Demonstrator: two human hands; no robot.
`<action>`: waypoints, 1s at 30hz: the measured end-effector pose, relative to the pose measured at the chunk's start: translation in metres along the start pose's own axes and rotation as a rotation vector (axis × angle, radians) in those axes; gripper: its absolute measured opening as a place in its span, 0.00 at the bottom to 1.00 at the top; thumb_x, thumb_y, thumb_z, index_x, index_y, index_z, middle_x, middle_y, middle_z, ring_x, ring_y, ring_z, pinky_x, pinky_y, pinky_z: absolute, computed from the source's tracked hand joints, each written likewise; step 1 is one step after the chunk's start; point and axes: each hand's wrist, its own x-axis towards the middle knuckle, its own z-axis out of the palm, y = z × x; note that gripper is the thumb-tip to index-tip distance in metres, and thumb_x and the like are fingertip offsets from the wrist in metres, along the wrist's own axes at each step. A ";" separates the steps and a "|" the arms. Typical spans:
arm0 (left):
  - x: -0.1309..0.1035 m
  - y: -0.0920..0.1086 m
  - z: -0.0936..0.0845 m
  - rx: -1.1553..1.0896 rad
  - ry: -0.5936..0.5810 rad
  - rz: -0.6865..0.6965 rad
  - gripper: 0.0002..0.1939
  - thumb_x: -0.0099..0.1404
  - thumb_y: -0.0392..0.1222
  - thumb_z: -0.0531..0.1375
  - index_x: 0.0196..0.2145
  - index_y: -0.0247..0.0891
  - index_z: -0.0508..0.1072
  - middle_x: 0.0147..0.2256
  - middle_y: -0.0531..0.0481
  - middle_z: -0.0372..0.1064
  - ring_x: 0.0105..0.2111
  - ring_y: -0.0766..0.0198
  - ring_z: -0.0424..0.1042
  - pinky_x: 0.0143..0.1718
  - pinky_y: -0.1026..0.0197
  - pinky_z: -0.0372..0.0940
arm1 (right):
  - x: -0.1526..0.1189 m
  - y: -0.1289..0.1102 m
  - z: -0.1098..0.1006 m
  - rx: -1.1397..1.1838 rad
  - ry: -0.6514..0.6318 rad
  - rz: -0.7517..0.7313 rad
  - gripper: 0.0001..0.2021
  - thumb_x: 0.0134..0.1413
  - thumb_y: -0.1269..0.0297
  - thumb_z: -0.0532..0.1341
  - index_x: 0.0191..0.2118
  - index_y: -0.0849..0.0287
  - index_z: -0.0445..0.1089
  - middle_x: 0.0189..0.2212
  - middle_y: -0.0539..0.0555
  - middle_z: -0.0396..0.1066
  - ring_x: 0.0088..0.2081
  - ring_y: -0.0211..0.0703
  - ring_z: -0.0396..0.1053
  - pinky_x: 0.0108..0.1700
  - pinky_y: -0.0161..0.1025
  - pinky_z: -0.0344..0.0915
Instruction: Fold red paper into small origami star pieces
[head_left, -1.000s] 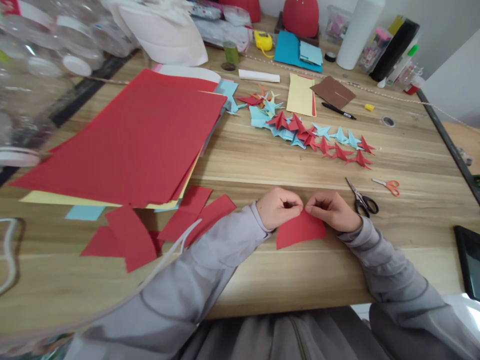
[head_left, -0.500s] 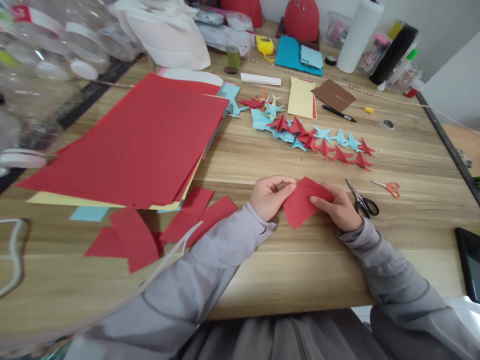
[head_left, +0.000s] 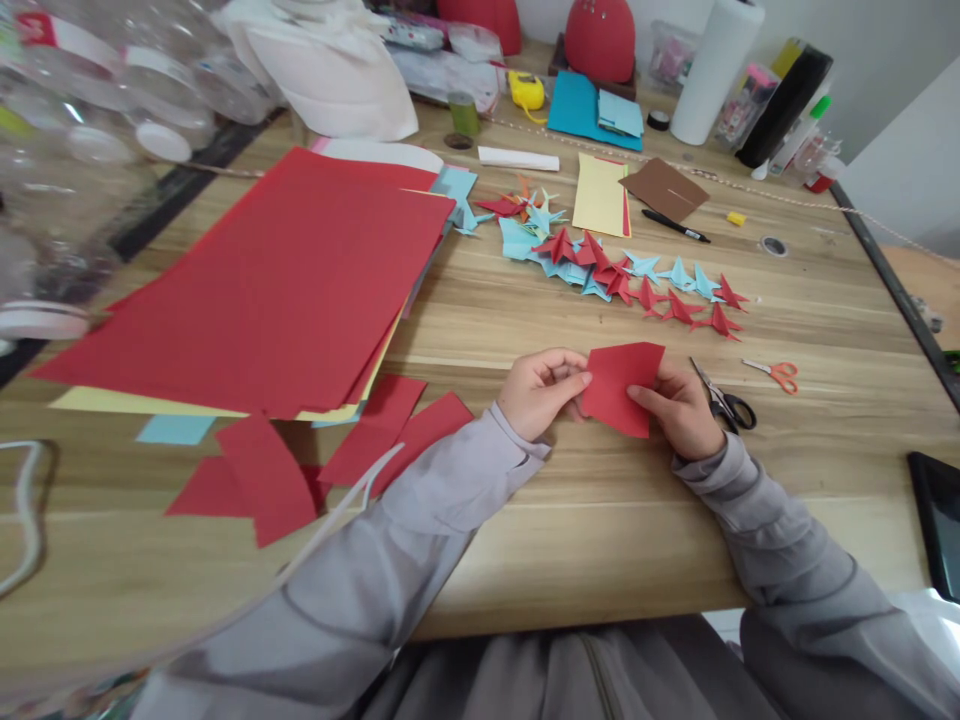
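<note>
A small red paper square (head_left: 616,388) is held up over the table between both hands. My left hand (head_left: 541,392) pinches its left edge between thumb and fingers. On the other side, my right hand (head_left: 679,408) grips the right edge, thumb in front and fingers behind. Black-handled scissors (head_left: 731,405) lie touching or very near the right hand, with orange-handled scissors (head_left: 782,374) farther right. Behind the hands, folded red and light blue paper cranes (head_left: 681,308) sit in rows.
Large red sheets (head_left: 277,280) are stacked at the left, with cut red pieces (head_left: 274,480) before them. A white cable (head_left: 337,515) passes by the left sleeve. Plastic bottles (head_left: 82,150) crowd the far left. A black device (head_left: 934,520) lies at the right edge.
The red paper has been turned from a corner-up diamond to a more level position. Both hands still hold it, and the right thumb has shifted slightly to the right.
</note>
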 end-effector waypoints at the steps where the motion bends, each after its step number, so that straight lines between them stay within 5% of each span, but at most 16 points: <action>1: 0.000 0.000 0.000 -0.008 -0.012 -0.003 0.19 0.44 0.44 0.69 0.32 0.31 0.72 0.18 0.55 0.69 0.15 0.66 0.70 0.14 0.66 0.68 | 0.000 0.001 0.000 0.010 0.008 -0.001 0.13 0.44 0.62 0.69 0.39 0.57 0.75 0.33 0.51 0.77 0.33 0.40 0.73 0.39 0.38 0.70; 5: -0.001 0.000 0.000 -0.009 -0.036 0.000 0.23 0.45 0.44 0.69 0.38 0.28 0.75 0.20 0.53 0.71 0.16 0.65 0.71 0.15 0.65 0.68 | 0.001 0.006 -0.004 0.008 0.074 -0.014 0.12 0.44 0.63 0.69 0.38 0.56 0.76 0.33 0.50 0.77 0.33 0.40 0.73 0.38 0.38 0.69; 11: 0.000 -0.003 -0.003 0.001 0.015 0.000 0.12 0.46 0.40 0.66 0.29 0.29 0.78 0.15 0.51 0.70 0.15 0.67 0.69 0.17 0.66 0.68 | 0.000 0.007 -0.007 -0.031 0.116 0.021 0.09 0.42 0.64 0.68 0.34 0.53 0.78 0.32 0.49 0.77 0.34 0.40 0.73 0.39 0.37 0.68; 20: -0.003 -0.002 -0.001 0.088 -0.150 0.120 0.17 0.45 0.36 0.68 0.36 0.32 0.79 0.26 0.48 0.74 0.19 0.69 0.71 0.19 0.68 0.68 | 0.003 -0.003 -0.004 0.078 0.208 0.156 0.08 0.35 0.67 0.67 0.28 0.56 0.78 0.26 0.50 0.77 0.26 0.39 0.71 0.28 0.35 0.67; 25: -0.003 -0.002 0.004 0.080 -0.061 0.136 0.13 0.46 0.45 0.70 0.27 0.32 0.79 0.27 0.48 0.73 0.17 0.70 0.69 0.16 0.67 0.67 | 0.001 -0.002 -0.004 0.108 0.021 0.053 0.11 0.43 0.56 0.65 0.29 0.58 0.77 0.23 0.53 0.75 0.25 0.41 0.71 0.28 0.37 0.68; 30: -0.002 -0.002 0.003 0.073 0.010 0.092 0.15 0.45 0.48 0.71 0.23 0.32 0.77 0.20 0.50 0.72 0.14 0.71 0.66 0.16 0.67 0.66 | -0.001 0.002 -0.004 0.128 0.049 -0.031 0.18 0.48 0.45 0.62 0.32 0.56 0.77 0.25 0.52 0.74 0.25 0.42 0.70 0.27 0.38 0.67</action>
